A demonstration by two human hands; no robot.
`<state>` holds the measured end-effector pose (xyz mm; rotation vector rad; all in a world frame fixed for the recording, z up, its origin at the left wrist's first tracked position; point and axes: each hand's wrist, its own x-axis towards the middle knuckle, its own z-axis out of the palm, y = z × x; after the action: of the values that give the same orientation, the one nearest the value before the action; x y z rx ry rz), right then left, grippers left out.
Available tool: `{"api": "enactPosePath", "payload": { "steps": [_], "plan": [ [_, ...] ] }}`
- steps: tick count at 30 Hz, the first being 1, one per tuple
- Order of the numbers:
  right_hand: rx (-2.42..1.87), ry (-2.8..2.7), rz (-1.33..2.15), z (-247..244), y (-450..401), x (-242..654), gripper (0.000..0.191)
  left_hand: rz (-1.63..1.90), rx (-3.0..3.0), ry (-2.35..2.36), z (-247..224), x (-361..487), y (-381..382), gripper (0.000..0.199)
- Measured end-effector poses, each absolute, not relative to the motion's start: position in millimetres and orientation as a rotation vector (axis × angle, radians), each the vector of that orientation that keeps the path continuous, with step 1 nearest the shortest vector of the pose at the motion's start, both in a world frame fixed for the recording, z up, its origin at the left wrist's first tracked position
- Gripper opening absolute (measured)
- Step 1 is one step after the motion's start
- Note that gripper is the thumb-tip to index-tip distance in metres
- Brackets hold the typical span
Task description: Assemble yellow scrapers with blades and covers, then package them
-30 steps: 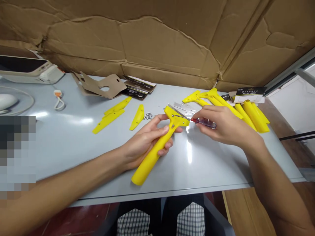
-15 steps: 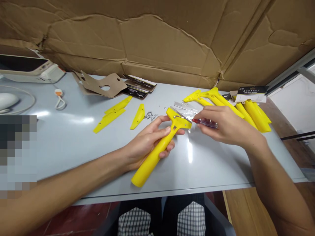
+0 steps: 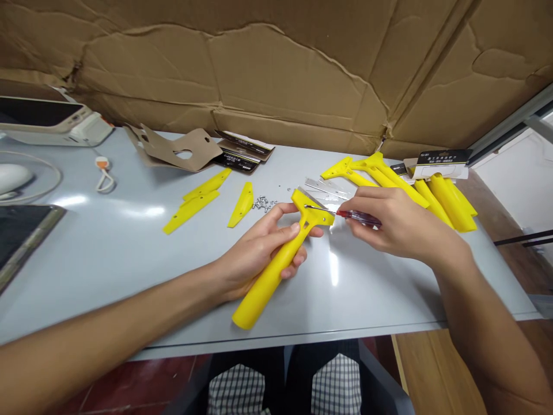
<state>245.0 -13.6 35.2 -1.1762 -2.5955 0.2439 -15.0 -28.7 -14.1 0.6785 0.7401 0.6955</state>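
Note:
My left hand (image 3: 263, 245) is wrapped round the handle of a yellow scraper (image 3: 270, 275), whose head points up and away from me. A metal blade shows along the head's far edge. In my right hand (image 3: 384, 222) is a screwdriver (image 3: 358, 217) with a red, partly clear handle. Its thin shaft lies across the scraper head, the tip at the left screw hole. Just left of the head is a small pile of screws (image 3: 261, 203). Loose metal blades (image 3: 324, 187) lie behind the head, partly hidden by it and my right hand.
Yellow cover plates (image 3: 241, 205) lie left of the screws, others (image 3: 192, 210) farther left. Several yellow scraper handles (image 3: 451, 202) are at the right, by a black card package (image 3: 440, 164). Torn cardboard packaging (image 3: 181, 151) sits at the back. A dark tablet-like device (image 3: 26, 239) lies at the left.
Almost nothing differs. The scraper head and the screwdriver have shifted very slightly left, with the tip staying at the same screw hole.

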Motion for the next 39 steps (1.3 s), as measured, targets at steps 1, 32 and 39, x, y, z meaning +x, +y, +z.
{"api": "enactPosePath", "payload": {
  "steps": [1,32,39],
  "plan": [
    [-1.176,-2.588,0.201,35,-16,244,0.024,0.700,0.701,0.755,-14,-14,-30,0.035],
    [-1.103,-2.312,-0.036,40,-28,230,0.013,0.715,0.642,0.767,-13,-14,-30,0.028],
    [-1.148,-2.313,0.019,37,-31,235,0.010,0.736,0.620,0.778,-13,-13,-30,0.031]
  ]
}}
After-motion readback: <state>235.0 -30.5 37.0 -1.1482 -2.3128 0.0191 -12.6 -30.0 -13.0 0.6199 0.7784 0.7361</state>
